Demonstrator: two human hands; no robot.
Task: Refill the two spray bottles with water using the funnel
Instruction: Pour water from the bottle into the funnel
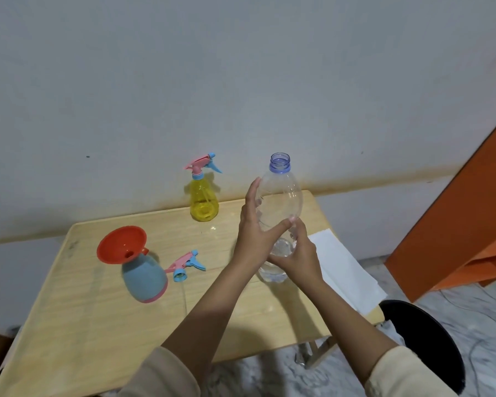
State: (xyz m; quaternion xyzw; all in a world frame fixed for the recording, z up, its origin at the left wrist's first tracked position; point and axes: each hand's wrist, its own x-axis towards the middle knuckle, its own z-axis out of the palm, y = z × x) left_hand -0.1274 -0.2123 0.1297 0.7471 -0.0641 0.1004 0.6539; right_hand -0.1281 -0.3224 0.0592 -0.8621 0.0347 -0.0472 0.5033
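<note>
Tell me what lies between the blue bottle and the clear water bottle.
The detached spray head, lying on the table beside the blue bottle; head view.

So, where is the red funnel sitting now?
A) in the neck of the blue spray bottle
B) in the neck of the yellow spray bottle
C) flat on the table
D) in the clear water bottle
A: the funnel stands in the neck of the blue spray bottle, whose trigger head lies beside it on the table; the mouth of the clear water bottle is bare.
</note>
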